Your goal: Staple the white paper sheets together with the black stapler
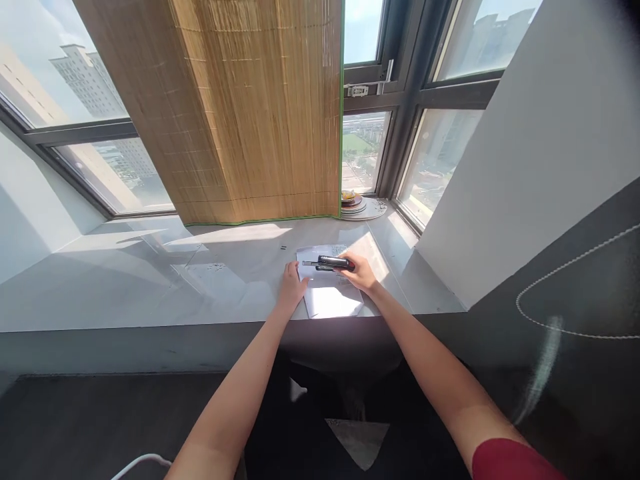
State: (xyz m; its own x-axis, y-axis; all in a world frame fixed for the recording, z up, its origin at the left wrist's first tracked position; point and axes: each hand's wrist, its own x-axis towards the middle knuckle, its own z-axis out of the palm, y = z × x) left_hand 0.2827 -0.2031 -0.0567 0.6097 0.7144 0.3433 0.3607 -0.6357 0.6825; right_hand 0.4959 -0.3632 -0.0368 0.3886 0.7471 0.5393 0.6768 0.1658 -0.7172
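Note:
Sheets of paper (327,303) with some writing on them lie on the white windowsill near its front edge. My right hand (361,272) is closed round a black stapler (334,262), whose front end points left across the upper part of the paper. At the paper's left edge, my left hand (293,283) grips it with the thumb on top and the fingers along the side. The stapler's nose is close to the left edge of the paper; whether its jaws touch the sheets cannot be made out.
Small dark bits (283,247) lie on the windowsill (240,293) left of the paper. A bamboo blind (260,120) hangs down behind. Stacked plates (354,204) stand in the back right corner by the window. A beaded cord (530,320) hangs at the right.

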